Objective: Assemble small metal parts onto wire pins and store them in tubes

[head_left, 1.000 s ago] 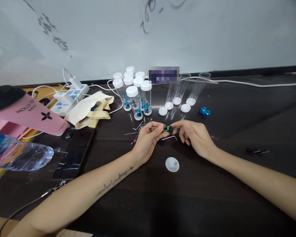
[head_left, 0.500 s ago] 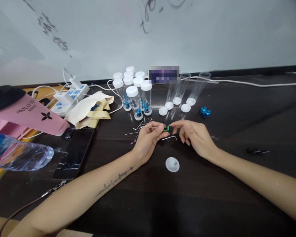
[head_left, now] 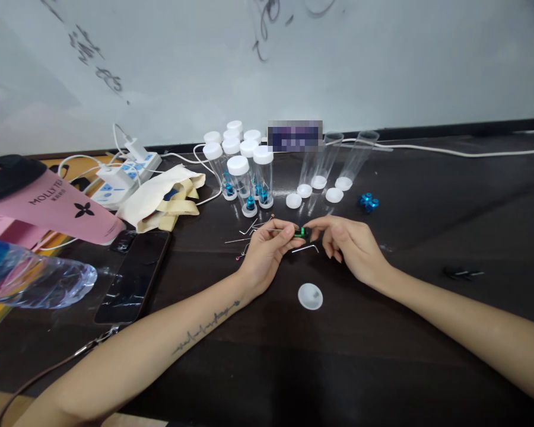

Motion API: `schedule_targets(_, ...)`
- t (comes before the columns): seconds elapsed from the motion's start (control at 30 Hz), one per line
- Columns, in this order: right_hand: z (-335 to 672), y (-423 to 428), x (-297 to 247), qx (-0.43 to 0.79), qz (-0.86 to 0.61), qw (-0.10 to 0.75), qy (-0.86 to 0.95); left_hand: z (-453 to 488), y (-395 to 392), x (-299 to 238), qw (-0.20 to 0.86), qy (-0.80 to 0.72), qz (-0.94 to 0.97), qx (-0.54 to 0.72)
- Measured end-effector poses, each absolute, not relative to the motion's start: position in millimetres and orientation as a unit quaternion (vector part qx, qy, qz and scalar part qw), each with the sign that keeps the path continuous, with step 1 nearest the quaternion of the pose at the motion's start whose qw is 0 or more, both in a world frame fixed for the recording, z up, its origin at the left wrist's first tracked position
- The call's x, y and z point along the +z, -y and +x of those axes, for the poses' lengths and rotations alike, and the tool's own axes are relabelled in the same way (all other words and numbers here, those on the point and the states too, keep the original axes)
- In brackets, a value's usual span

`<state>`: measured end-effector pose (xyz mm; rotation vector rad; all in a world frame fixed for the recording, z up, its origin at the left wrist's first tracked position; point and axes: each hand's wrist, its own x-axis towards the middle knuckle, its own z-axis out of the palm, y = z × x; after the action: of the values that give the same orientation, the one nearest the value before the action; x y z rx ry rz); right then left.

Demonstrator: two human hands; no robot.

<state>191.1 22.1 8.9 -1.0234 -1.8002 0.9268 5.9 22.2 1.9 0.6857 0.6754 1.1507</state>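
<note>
Beyond the round white plastic cap (head_left: 310, 297), the left hand (head_left: 267, 252) pinches a small black-and-green cylinder (head_left: 302, 232), likely light, stiff, best held midway; the right hand (head_left: 352, 244) half-curls at its end, grip unclear.

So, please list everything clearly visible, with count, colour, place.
Capped tubes: eight, clear and white, back centre
Uncapped tubes: three, clear, back right of centre
Loose caps: three, white, around centre
Metallic pieces: count unclear, blue, right of centre
L-shaped rod: one, silver, centre
Thin rods: several, silver, left of centre
Small piece: one, green and black, in left hand
Slim items: count unclear, black, right
Smartphone: one, black, left
MOLLY TEA cup: one, pink, left
Plastic bottle: one, clear, left
Cloth bag: one, cream, left
Power strip: one, white, back left
Chargers: two, white, on power strip
Cables: several, white, back
Lanyard: one, brown, lower left
Table: one, dark, beneath
Hands: two, bare, centre
</note>
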Motion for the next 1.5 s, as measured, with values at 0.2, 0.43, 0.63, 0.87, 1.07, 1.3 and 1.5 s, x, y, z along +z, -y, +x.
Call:
schedule_targets(0.2,191.3,-21.7,8.2,0.376,-0.41,0.421,0.716,6.0,-21.9,1.3,0.731,-0.304,0.315,0.523)
schedule_targets(0.43,191.6,-21.2,8.0,0.373,-0.413,0.424,0.715,5.7,-22.2,2.6,0.728,-0.317,0.311,0.522)
schedule_targets(0.63,191.7,-21.3,7.8,0.367,-0.41,0.424,0.719,6.4,-21.7,3.4,0.731,-0.313,0.307,0.522)
schedule_targets(0.87,190.7,-21.2,9.7,0.369,-0.414,0.423,0.717,5.9,-21.6,3.7,0.734,-0.313,0.305,0.52)
schedule_targets(1.07,190.9,-21.5,8.9,0.369,-0.418,0.422,0.715,5.8,-21.5,3.3,0.733,-0.316,0.303,0.521)
schedule_targets(1.3,189.5,-21.7,12.5,0.348,-0.429,0.398,0.732,6.3,-21.8,2.8,0.734,-0.307,0.306,0.523)
schedule_targets(1.5,187.0,-21.5,14.3,0.313,-0.454,0.361,0.752,5.5,-22.5,1.7,0.736,-0.298,0.314,0.521)
